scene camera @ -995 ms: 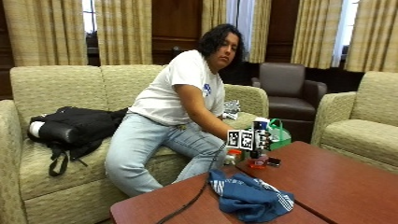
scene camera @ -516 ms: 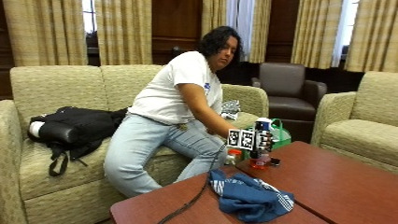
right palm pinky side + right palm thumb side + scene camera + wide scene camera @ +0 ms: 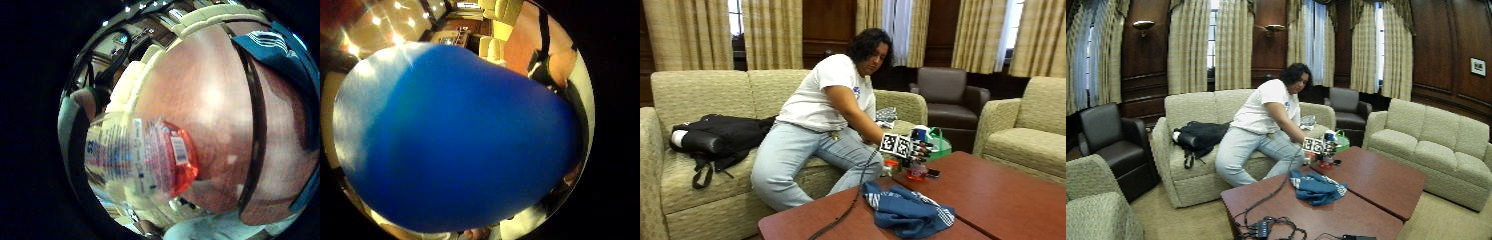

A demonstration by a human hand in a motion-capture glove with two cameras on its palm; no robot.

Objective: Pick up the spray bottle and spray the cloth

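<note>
Person seated on the sofa (image 3: 700, 95), leaning toward the table (image 3: 999, 195). Gloved right hand (image 3: 919, 147) is at the near table edge, wrapped around the spray bottle (image 3: 917, 167); the grip reads as closed on the bottle's upper part, fingers curled over the blue head, though individual fingers are hard to separate in the outside view. Bottle stands upright; whether its base touches the table or is just off it cannot be told. Thumb side palm view is almost filled by the blue sprayer head (image 3: 460, 140), so the head sits right against the palm. Little finger side palm view shows the clear bottle body with its printed label (image 3: 135, 160) and red-orange liquid low in it, over the reddish table top. The cloth (image 3: 906, 212), blue with white stripes, lies bunched on the table, near the bottle and on the side closer to the outside camera, not touching it. 1 small dark object (image 3: 933, 173) lies just beside the bottle. Judgement: pick-up stage, spray not yet done. Risks: nozzle direction is not visible, so the spray could miss the cloth and wet the table; a hold high on the head may let the body swing or slip on lifting.
</note>
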